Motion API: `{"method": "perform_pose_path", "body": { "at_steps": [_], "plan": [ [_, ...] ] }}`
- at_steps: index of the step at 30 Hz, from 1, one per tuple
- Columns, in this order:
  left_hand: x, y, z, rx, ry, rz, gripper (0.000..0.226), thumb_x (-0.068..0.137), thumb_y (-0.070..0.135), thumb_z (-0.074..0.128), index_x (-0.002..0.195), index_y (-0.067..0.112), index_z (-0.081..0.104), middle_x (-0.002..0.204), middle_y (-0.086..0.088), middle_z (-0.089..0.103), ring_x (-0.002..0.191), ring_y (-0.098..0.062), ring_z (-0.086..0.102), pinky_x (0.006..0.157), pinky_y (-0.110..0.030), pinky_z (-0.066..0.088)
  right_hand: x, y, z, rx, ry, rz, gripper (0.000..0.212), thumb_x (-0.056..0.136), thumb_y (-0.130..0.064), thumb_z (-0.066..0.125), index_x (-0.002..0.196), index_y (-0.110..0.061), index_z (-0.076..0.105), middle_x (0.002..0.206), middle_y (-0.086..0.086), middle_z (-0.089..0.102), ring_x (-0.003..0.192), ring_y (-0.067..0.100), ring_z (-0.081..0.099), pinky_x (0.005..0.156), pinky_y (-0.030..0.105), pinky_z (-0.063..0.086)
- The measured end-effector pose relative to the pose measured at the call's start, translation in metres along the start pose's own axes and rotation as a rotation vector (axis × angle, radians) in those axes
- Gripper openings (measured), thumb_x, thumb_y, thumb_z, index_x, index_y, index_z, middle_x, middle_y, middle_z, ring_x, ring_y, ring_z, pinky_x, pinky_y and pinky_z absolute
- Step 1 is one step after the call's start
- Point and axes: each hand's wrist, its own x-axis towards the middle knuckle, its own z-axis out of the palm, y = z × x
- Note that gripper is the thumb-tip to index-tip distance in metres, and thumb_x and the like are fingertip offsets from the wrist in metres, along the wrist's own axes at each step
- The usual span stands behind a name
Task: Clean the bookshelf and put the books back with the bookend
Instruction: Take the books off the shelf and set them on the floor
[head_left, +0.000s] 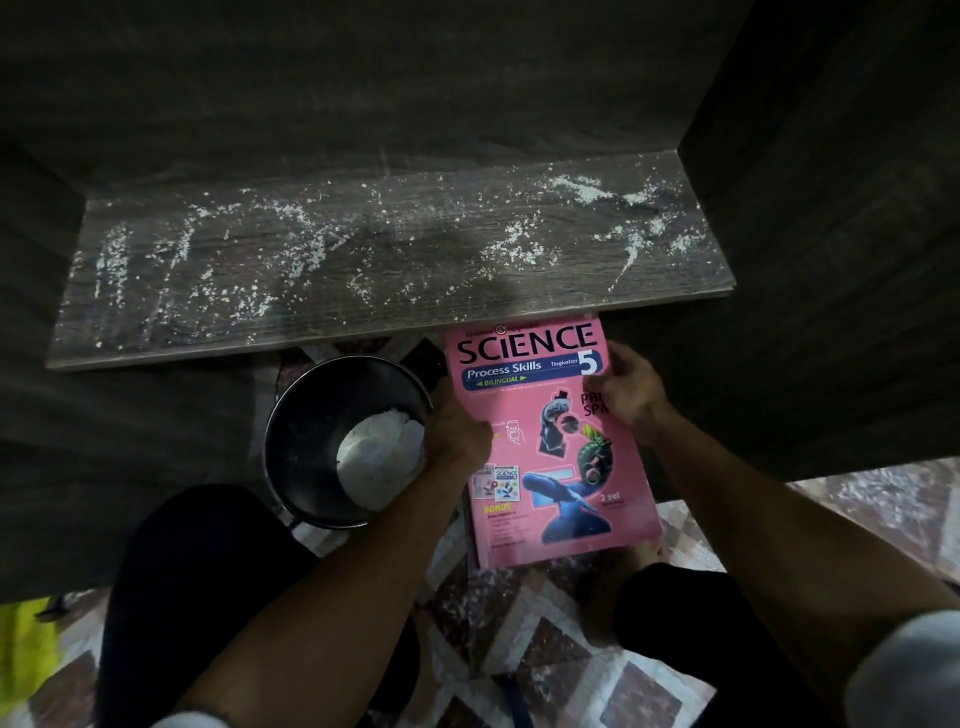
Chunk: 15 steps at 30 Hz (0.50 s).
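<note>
**Book in both hands, shelf not wiped yet**

Pink science workbook (550, 457) sits low, in front of and below the shelf board (363, 260), with its top edge just under the board's front lip. Left hand (460, 428) grips the left edge around mid-height. Right hand (631, 387) is wrapped over the right edge near the top corner. Both are closed on the book, neither is free.

Handling, my read: thin glossy softcover, light but floppy. It will likely sag if held by one corner, and the cover may slide on dry fingers. The two-edge hold is right. For one hand, pinch along the spine, not the open side. A dark edge at lower left may be more books underneath, can't confirm.

Shelf board is streaked with white powder, so it looks uncleaned. Shelving the book now would probably pick up grit. Black bucket (306, 415) stands on the tiled floor (545, 649) just beside the left hand, white cloth (382, 457) inside. No bookend in view.
</note>
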Motion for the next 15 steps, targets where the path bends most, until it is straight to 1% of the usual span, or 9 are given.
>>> {"method": "perform_pose_path", "body": {
  "at_steps": [2, 4, 6, 7, 8, 9, 11, 13, 15],
  "plan": [
    [-0.003, 0.001, 0.001, -0.012, 0.002, -0.024, 0.063, 0.081, 0.002, 0.062, 0.138, 0.018, 0.039, 0.129, -0.011, 0.061, 0.114, -0.035, 0.059, 0.089, -0.035, 0.049, 0.001, 0.001, -0.001, -0.075, 0.019, 0.005, 0.044, 0.09, -0.001, 0.064, 0.13, -0.02, 0.057, 0.118, 0.004, 0.068, 0.097, 0.023, 0.066, 0.083, 0.036, 0.055],
    [-0.007, 0.004, 0.002, -0.002, 0.015, -0.029, 0.065, 0.079, 0.005, 0.063, 0.138, 0.019, 0.038, 0.129, -0.011, 0.061, 0.112, -0.035, 0.06, 0.091, -0.039, 0.053, 0.0, 0.001, 0.0, -0.148, 0.028, 0.008, 0.039, 0.088, -0.005, 0.067, 0.123, -0.021, 0.059, 0.114, 0.003, 0.068, 0.096, 0.022, 0.065, 0.085, 0.035, 0.054],
    [-0.009, 0.007, 0.004, 0.014, 0.019, -0.032, 0.067, 0.078, 0.008, 0.063, 0.138, 0.02, 0.038, 0.13, -0.011, 0.06, 0.112, -0.035, 0.06, 0.09, -0.043, 0.054, 0.0, 0.001, 0.001, -0.224, 0.046, 0.001, 0.025, 0.086, -0.008, 0.071, 0.102, -0.024, 0.06, 0.105, -0.001, 0.067, 0.1, 0.022, 0.064, 0.091, 0.034, 0.051],
    [-0.012, 0.01, 0.005, 0.02, 0.019, -0.041, 0.068, 0.077, 0.009, 0.064, 0.139, 0.021, 0.037, 0.13, -0.01, 0.059, 0.112, -0.035, 0.06, 0.09, -0.043, 0.055, -0.001, 0.0, 0.0, -0.25, 0.056, -0.003, 0.024, 0.085, -0.009, 0.073, 0.094, -0.025, 0.057, 0.101, -0.003, 0.065, 0.1, 0.022, 0.063, 0.093, 0.032, 0.049],
    [-0.012, 0.011, 0.006, 0.024, 0.021, -0.049, 0.07, 0.077, 0.01, 0.064, 0.14, 0.02, 0.035, 0.131, -0.011, 0.058, 0.112, -0.035, 0.06, 0.09, -0.043, 0.055, -0.002, -0.002, 0.0, -0.263, 0.061, -0.007, 0.026, 0.085, -0.01, 0.073, 0.092, -0.026, 0.054, 0.099, -0.004, 0.063, 0.099, 0.021, 0.062, 0.094, 0.032, 0.048],
    [-0.015, 0.014, 0.006, 0.034, 0.018, -0.058, 0.072, 0.076, 0.012, 0.065, 0.141, 0.02, 0.033, 0.131, -0.011, 0.058, 0.112, -0.035, 0.06, 0.089, -0.043, 0.055, -0.004, -0.004, -0.002, -0.275, 0.057, -0.004, 0.028, 0.085, -0.012, 0.074, 0.094, -0.027, 0.053, 0.099, -0.005, 0.062, 0.097, 0.02, 0.062, 0.094, 0.032, 0.049],
    [-0.02, 0.018, 0.005, 0.04, -0.004, -0.06, 0.074, 0.077, 0.014, 0.066, 0.142, 0.019, 0.031, 0.132, -0.012, 0.056, 0.112, -0.034, 0.06, 0.089, -0.043, 0.055, -0.008, -0.008, -0.006, -0.295, -0.001, 0.013, 0.026, 0.085, -0.017, 0.075, 0.097, -0.028, 0.055, 0.099, -0.005, 0.065, 0.094, 0.019, 0.064, 0.091, 0.035, 0.051],
    [-0.024, 0.022, 0.002, 0.033, -0.037, -0.062, 0.069, 0.081, 0.013, 0.065, 0.141, 0.016, 0.032, 0.131, -0.012, 0.055, 0.112, -0.033, 0.059, 0.087, -0.04, 0.055, -0.013, -0.013, -0.01, -0.322, -0.075, 0.046, 0.023, 0.084, -0.021, 0.076, 0.1, -0.028, 0.061, 0.102, -0.002, 0.07, 0.094, 0.021, 0.068, 0.091, 0.041, 0.054],
    [-0.026, 0.025, -0.001, 0.032, -0.054, -0.044, 0.064, 0.082, 0.012, 0.065, 0.139, 0.016, 0.035, 0.13, -0.011, 0.056, 0.112, -0.032, 0.059, 0.085, -0.036, 0.053, -0.011, -0.013, -0.014, -0.388, -0.132, 0.044, 0.025, 0.082, -0.023, 0.078, 0.102, -0.028, 0.064, 0.103, 0.001, 0.072, 0.095, 0.022, 0.069, 0.092, 0.042, 0.054]
  ]
}}
